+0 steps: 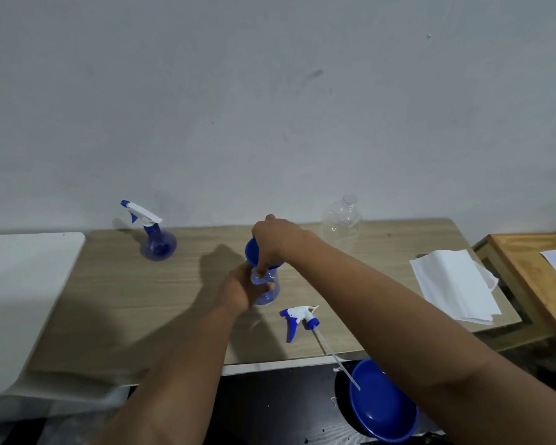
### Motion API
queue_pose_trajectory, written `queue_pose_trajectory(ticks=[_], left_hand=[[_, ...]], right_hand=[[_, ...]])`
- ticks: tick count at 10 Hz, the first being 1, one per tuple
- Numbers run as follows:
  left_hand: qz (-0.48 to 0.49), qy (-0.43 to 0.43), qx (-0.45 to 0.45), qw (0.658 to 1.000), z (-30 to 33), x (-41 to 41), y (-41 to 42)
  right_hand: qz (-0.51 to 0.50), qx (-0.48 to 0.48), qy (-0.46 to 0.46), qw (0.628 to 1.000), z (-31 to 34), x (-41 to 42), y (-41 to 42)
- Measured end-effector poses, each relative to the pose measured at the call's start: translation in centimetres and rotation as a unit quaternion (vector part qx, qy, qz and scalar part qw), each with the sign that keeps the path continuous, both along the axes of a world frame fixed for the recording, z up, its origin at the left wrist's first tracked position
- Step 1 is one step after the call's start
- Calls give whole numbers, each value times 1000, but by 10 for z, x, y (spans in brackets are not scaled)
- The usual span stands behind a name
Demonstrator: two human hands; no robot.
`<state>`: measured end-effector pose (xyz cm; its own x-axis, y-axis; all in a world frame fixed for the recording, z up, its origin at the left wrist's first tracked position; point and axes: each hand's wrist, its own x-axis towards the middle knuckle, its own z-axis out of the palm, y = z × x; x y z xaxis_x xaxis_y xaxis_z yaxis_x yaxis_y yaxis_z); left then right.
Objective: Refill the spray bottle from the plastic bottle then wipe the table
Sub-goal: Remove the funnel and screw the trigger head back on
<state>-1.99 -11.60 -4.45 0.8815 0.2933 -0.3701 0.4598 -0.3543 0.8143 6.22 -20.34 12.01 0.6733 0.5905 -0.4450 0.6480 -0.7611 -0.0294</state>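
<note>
Spray bottle [265, 289] mid-table, funnel going in or coming out, hard to say which.

Gripped round the belly by the left hand [238, 289], fingers curled about the clear blue body, presumably to keep it upright and steady. Pinched at the neck by the right hand [275, 242]: a blue funnel [251, 248], seated in the open mouth, likely to guide the pour. Unscrewed and laid just beside, toward the near edge: the trigger head [299, 319], dip tube hanging off the table [116, 293] over a blue bowl [377, 409]. Parked upright at the back right, cap off and looking empty: the plastic bottle [341, 221]. Waiting at the right end for the wiping: folded white cloth [456, 284]. Standing back left, untouched: a second sprayer [153, 232]. No brand, label or writing legible anywhere.
</note>
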Motion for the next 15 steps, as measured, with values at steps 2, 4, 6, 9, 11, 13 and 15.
queue_pose_trajectory(ticks=[2,4,6,9,11,13,15], left_hand=[[-50,-50,50,996,22,0,0],[-36,-26,4,999,18,-3,8],[-31,-59,5,998,14,-10,7],[-26,-80,6,996,-7,-5,14],[-39,-84,11,996,-7,-7,15],[-52,-72,-27,996,-1,-8,15],[-55,-72,-33,995,-4,-19,14]], right_hand=[[-87,34,25,995,25,15,-26],[-262,283,54,921,-14,19,-60],[-419,445,117,783,-121,5,-62],[-463,458,108,751,-206,3,-55],[-398,326,38,856,-191,-6,-66],[-381,140,40,913,-166,-32,-113],[-353,24,71,933,-176,-51,-122]])
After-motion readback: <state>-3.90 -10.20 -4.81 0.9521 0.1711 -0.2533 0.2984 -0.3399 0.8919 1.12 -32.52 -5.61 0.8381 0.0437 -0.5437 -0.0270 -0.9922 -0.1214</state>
